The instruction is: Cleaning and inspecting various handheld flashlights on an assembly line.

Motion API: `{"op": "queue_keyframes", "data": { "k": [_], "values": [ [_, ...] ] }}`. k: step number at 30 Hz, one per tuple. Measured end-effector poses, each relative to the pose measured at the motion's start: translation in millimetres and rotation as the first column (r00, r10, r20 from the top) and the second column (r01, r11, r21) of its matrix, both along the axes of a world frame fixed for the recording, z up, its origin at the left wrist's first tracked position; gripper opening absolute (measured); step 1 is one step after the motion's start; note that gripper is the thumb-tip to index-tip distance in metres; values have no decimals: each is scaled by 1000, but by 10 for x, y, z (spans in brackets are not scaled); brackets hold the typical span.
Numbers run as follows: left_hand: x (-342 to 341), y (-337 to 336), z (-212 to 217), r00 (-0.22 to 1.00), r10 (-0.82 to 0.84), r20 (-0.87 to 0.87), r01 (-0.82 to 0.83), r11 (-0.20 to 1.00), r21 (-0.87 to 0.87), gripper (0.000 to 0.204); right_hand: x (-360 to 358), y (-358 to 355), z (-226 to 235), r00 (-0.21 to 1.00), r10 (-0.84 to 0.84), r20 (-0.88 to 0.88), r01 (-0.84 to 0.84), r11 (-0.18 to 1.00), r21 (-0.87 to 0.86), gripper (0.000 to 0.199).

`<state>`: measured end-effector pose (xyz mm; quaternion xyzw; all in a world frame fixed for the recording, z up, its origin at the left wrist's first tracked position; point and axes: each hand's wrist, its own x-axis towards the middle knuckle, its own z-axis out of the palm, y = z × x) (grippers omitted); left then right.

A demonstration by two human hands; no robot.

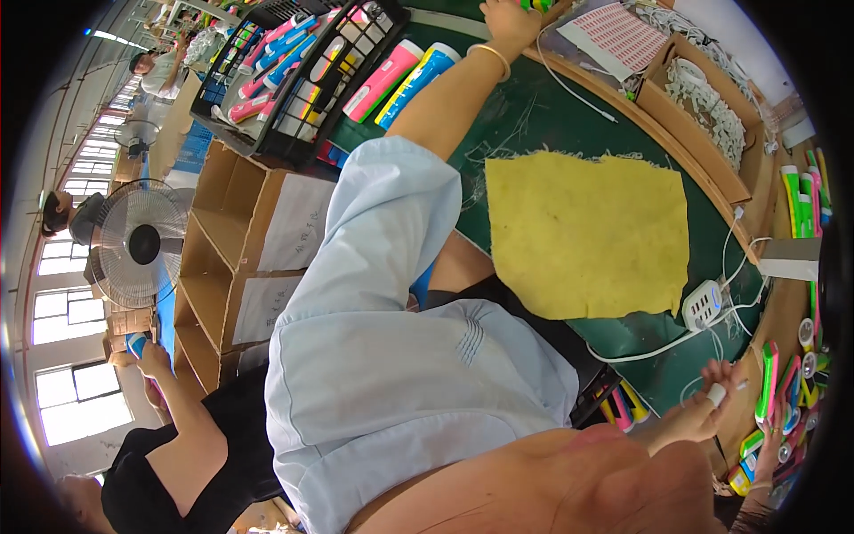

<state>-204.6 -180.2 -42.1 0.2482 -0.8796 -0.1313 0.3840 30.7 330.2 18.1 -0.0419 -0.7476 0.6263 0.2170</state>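
My left hand (pixel 509 25), with a bangle at the wrist, reaches to the top edge of the view. Its fingers close on a bright green thing (pixel 537 4), mostly cut off by the frame. At the lower right, my right hand (pixel 698 411) pinches a thin white cable (pixel 687 386); something white wraps or sits at a fingertip. Just above that hand lies a white multi-port charger (pixel 703 305) with cables running from it. A yellow cloth (pixel 587 236) with frayed edges is spread on the green tabletop (pixel 636 351) between my hands.
A black crate (pixel 267 133) of colourful flashlights stands beside my left arm, with pink (pixel 382 80) and blue (pixel 418 84) flashlights alongside. A cardboard box (pixel 747 173) holds white parts. Near my right hand are more flashlights (pixel 768 383) and another person's hand (pixel 772 436). A fan (pixel 142 244) stands behind.
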Motion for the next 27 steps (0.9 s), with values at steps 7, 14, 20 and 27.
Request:
{"op": "queue_keyframes", "data": {
  "k": [7, 14, 20, 27],
  "values": [
    [-248, -18, 271, 981, -59, 182, -88, 705, 704, 39, 172, -860, -27, 672, 700, 241, -556, 692, -460, 21],
    [504, 56, 132, 691, -132, -711, 609, -422, 671, 34, 135, -1148, -22, 640, 722, 262, -646, 691, -325, 21],
    [2301, 1696, 424, 764, -105, -637, -18, -990, 141, 55, -166, -1543, -96, 540, 842, 5, -726, 468, -503, 46],
    [3036, 2304, 219, 475, -646, -597, -235, -747, 622, 51, 450, -1538, 193, 967, 253, -17, -185, 750, 635, 32]
  ]
}}
